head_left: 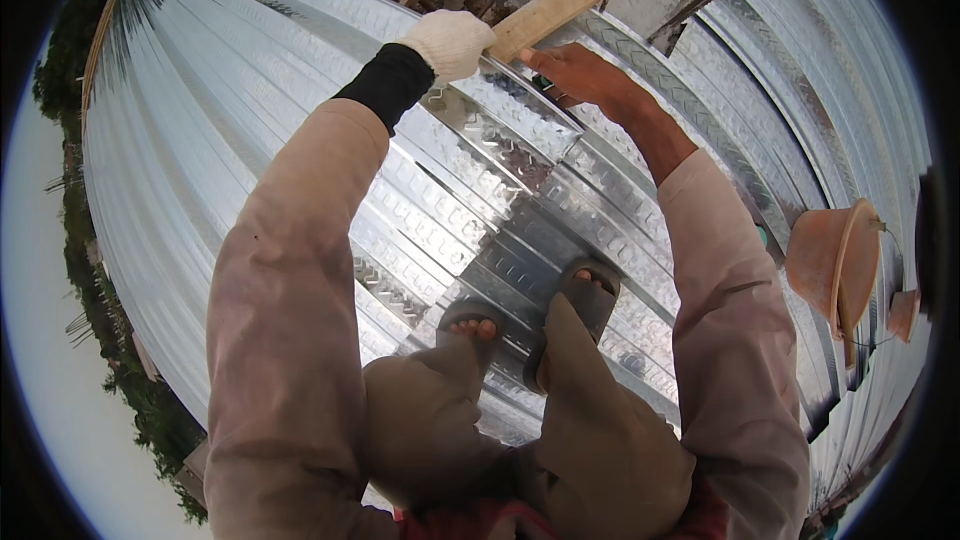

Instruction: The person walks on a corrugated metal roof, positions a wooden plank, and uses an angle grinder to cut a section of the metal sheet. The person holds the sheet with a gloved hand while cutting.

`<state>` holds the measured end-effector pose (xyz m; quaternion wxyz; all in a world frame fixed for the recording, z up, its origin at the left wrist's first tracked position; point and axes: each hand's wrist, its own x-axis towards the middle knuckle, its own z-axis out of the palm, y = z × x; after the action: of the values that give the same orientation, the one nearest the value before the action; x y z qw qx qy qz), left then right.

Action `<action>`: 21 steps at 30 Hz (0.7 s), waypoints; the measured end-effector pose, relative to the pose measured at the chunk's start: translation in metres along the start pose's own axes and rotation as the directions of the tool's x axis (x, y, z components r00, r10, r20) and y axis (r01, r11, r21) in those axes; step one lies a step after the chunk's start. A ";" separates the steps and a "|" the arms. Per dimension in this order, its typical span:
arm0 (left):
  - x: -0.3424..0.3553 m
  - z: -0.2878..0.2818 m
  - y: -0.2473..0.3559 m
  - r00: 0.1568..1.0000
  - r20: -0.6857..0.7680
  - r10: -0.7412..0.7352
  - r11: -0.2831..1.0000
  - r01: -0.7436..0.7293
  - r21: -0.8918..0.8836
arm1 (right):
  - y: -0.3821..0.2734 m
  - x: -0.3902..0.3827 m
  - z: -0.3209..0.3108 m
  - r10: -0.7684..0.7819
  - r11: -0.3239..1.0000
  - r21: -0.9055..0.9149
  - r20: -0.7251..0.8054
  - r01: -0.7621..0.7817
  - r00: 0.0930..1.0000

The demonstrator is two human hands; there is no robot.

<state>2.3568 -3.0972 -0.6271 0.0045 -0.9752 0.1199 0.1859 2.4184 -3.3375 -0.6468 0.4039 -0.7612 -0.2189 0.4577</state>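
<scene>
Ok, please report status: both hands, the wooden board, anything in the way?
Left hand gloved, right hand bare. Both at near end of wooden board, grips unclear. Rusty bars right of board, possibly in the way.

Rusty bars (697, 8) right of wooden plank (547, 17), free room over left decking (230, 100)

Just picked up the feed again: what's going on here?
Someone's white-gloved left hand is at the near end of a flat, light-brown wooden board, with the bare right hand close by; exact contact is hard to tell. Both are over ribbed, silver metal sheeting. A round, pale-orange bucket is off to the right.
</scene>
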 end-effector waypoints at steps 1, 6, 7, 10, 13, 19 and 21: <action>0.003 0.002 0.002 1.000 0.001 0.008 1.000 -0.008 -0.003 | -0.003 -0.004 0.005 -0.031 0.993 -0.114 0.029 0.034 0.999; 0.011 -0.001 0.011 0.996 0.091 -0.023 1.000 0.022 0.014 | 0.000 0.011 0.049 -0.022 0.877 -0.479 -0.140 -0.048 0.990; 0.013 0.001 0.009 0.995 0.098 -0.026 0.999 0.024 0.031 | -0.006 0.001 0.052 -0.029 0.868 -0.494 -0.161 -0.056 0.986; 0.014 0.006 0.007 0.997 0.072 -0.026 0.999 0.024 0.035 | 0.009 0.002 0.055 -0.113 0.864 -0.503 -0.178 0.008 0.978; 0.016 0.002 0.004 0.999 0.041 -0.020 0.999 0.018 0.027 | 0.012 0.004 0.052 -0.155 0.852 -0.521 -0.181 0.039 0.971; 0.001 -0.011 0.015 0.996 0.068 -0.059 0.998 0.059 -0.006 | 0.005 -0.012 0.051 -0.188 0.839 -0.541 -0.186 0.059 0.964; -0.017 0.002 -0.006 0.991 -0.098 0.096 0.984 -0.109 -0.138 | 0.001 -0.013 0.063 -0.168 0.832 -0.553 -0.163 0.051 0.972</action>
<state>2.3423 -3.0869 -0.6227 -0.0803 -0.9730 0.1564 0.1495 2.3576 -3.3212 -0.6574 0.2167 -0.8736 -0.3407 0.2717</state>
